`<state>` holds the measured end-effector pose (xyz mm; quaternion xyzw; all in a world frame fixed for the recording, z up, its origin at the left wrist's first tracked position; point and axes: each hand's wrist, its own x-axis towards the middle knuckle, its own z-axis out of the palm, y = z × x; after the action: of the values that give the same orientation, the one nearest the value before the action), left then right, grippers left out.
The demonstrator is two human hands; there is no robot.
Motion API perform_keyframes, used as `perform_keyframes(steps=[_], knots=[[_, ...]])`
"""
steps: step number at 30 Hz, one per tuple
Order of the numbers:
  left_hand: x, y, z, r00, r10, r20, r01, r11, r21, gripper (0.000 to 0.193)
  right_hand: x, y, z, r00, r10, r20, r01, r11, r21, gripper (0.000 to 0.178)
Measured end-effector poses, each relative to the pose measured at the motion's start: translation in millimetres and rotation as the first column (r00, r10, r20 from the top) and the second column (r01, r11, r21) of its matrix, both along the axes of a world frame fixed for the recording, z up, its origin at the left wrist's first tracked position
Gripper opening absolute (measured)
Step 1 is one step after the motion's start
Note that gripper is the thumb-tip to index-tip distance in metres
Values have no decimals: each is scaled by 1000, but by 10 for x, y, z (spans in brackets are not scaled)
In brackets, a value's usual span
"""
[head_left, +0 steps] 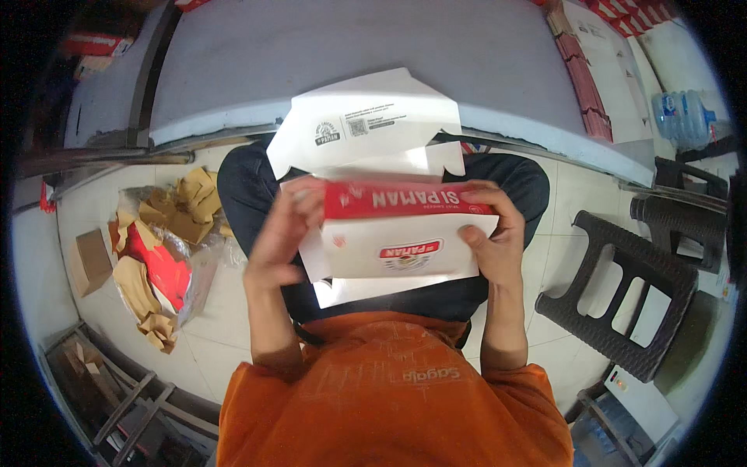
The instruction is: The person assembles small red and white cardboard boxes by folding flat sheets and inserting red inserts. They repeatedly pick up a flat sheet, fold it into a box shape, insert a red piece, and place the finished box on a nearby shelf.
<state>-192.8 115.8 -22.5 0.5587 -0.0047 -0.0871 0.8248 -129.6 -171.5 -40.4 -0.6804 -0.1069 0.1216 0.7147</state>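
A partly folded food carton point(401, 245), white with a red side panel, lies across my lap. Its large white flap point(412, 117) stretches away from me and rests over the table's edge. My right hand point(498, 233) grips the carton's right end, thumb on the white face and fingers over the red panel. At the left end is my left hand point(284, 233), smeared by motion. Its fingertips are by the corner of the red panel and its thumb hangs off the white face. Whether those fingers are closed on the board does not show.
A grey table point(350, 54) stands in front, with a stack of flat cartons point(580, 74) at its right. Dark plastic stools point(622, 288) are on the right, near water bottles point(685, 117). Crumpled brown paper point(183, 206) and plastic wrap lie on the tiled floor at left.
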Motion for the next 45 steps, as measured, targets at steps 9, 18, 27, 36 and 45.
perform_keyframes(steps=[9, 18, 27, 36, 45], knots=[[-47, -733, -434, 810, 583, 53, -571, 766, 297, 36, -16, 126, -196, 980, -101, 171, 94, 994, 47, 53], [578, -683, -214, 884, 293, -365, -345, 935, -85, 44, 350, -461, 303, 839, -534, -105, 531, 846, -57, 47], [619, -1846, -516, 986, 121, 113, -156, 451, 879, 84, 4278, -585, 2241, 352, -825, 441, 709, 543, 450, 41], [210, -1115, -536, 979, -9, -202, 124, 815, 565, 40, 4327, 119, 1779, 554, -294, 779, 634, 756, -165, 41], [146, -1072, -559, 963, -194, -185, 196, 981, -7, 27, 407, -37, 163, 972, 213, 96, -163, 912, -376, 34]])
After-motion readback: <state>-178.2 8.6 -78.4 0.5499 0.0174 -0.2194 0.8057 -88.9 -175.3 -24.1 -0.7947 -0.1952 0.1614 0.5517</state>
